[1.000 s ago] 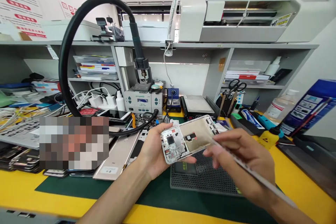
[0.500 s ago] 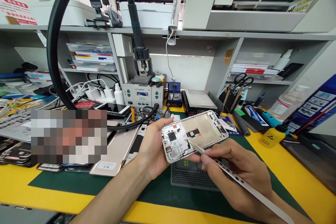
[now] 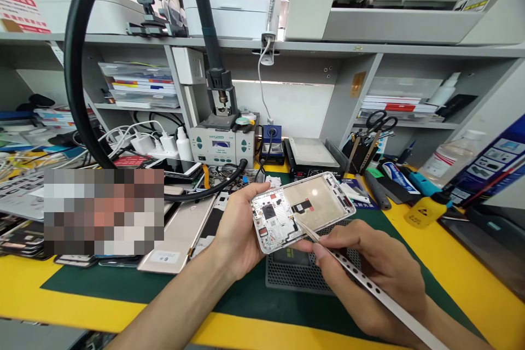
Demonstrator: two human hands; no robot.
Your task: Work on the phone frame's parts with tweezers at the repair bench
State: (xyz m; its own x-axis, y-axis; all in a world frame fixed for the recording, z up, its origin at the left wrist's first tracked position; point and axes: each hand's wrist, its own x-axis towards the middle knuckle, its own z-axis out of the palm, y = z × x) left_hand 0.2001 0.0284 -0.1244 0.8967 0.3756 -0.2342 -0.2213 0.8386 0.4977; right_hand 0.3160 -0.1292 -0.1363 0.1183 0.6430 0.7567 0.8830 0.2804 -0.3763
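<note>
My left hand [image 3: 241,229] is closed around the left end of an opened phone frame [image 3: 315,199], tilted above the mat. Its silvery inner plate shows at the left end, and a bare tan bay with a short black flex cable [image 3: 302,206] fills the rest. Pinched in my right hand [image 3: 377,273] is a pair of metal tweezers [image 3: 365,279] with holes along the arm. The tips point at the plate's edge close to the flex cable; whether they touch it I cannot tell. Beneath the phone frame lies a grey honeycomb-patterned pad [image 3: 295,279], partly hidden by my hands.
A hot-air station [image 3: 223,142] stands behind, its thick black hose [image 3: 74,65] looping at left. Phone parts and a gold back cover [image 3: 180,235] lie left on the green mat [image 3: 241,306]. To the right are a yellow bottle [image 3: 424,210] and a scissors holder [image 3: 363,147].
The view has shifted slightly. Both hands, the phone frame and the tweezers keep nearly the same position relative to each other.
</note>
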